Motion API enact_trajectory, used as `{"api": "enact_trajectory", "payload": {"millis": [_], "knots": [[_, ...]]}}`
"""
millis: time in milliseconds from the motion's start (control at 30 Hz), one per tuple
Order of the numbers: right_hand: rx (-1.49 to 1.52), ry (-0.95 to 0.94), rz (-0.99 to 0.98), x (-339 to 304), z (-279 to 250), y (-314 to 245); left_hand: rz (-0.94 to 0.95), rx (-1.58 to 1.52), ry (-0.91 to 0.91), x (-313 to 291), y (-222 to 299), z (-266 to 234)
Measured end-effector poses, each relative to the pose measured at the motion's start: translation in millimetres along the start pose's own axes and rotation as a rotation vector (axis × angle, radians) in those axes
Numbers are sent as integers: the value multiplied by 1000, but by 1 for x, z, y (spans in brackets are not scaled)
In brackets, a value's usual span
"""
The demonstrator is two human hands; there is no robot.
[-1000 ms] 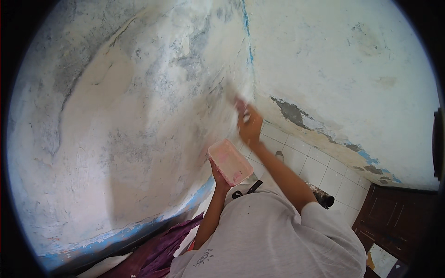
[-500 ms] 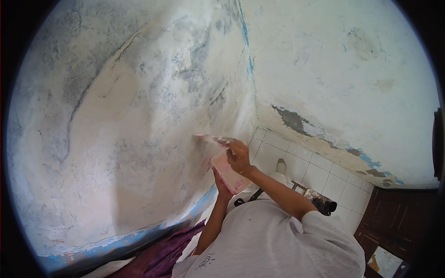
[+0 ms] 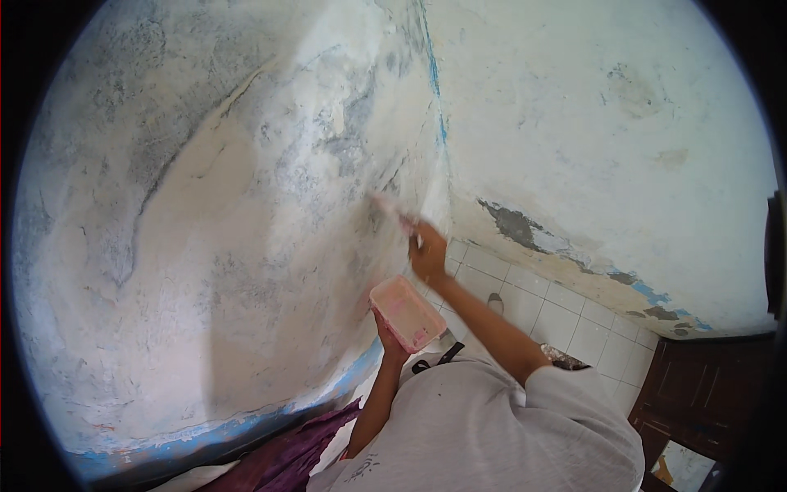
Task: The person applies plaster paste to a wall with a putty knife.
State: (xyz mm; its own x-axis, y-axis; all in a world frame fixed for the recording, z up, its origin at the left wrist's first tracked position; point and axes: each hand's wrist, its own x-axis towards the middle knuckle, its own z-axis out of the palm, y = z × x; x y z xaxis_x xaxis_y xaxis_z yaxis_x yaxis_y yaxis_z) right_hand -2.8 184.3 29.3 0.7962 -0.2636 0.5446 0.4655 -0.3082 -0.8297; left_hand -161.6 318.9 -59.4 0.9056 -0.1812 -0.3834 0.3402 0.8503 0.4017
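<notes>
My left hand (image 3: 391, 336) grips a shallow rectangular pink tub (image 3: 403, 307) from beneath and along its side. Pale residue and pink smears coat the inside of the tub. Up and to the right of it, my right hand (image 3: 429, 252) is closed around a putty knife (image 3: 390, 208), slightly blurred by motion. The knife's reddish tip is at the patchy left wall (image 3: 311, 213), close to a dark crack; whether it presses on the surface I cannot tell. White filler and grey stains cover much of this wall.
A second wall (image 3: 590, 107) with flaking plaster near its base meets the first in a corner. White floor tiles (image 3: 566, 312) lie below, with a shoe tip (image 3: 495, 302) on them. Purple cloth (image 3: 303, 443) lies at lower left. A dark wooden door (image 3: 697, 385) stands at right.
My right hand has lifted from over the tub, bringing the putty knife higher along the left wall. The tub, still in my left hand, now shows its inside more fully.
</notes>
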Motion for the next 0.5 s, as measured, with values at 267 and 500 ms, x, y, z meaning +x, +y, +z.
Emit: {"api": "enact_trajectory", "payload": {"millis": [267, 500], "knots": [[60, -55, 305, -20, -22, 18, 8, 16, -12, 5, 1, 8], [99, 153, 169, -7, 26, 14, -11, 17, 4, -2, -2, -4]]}}
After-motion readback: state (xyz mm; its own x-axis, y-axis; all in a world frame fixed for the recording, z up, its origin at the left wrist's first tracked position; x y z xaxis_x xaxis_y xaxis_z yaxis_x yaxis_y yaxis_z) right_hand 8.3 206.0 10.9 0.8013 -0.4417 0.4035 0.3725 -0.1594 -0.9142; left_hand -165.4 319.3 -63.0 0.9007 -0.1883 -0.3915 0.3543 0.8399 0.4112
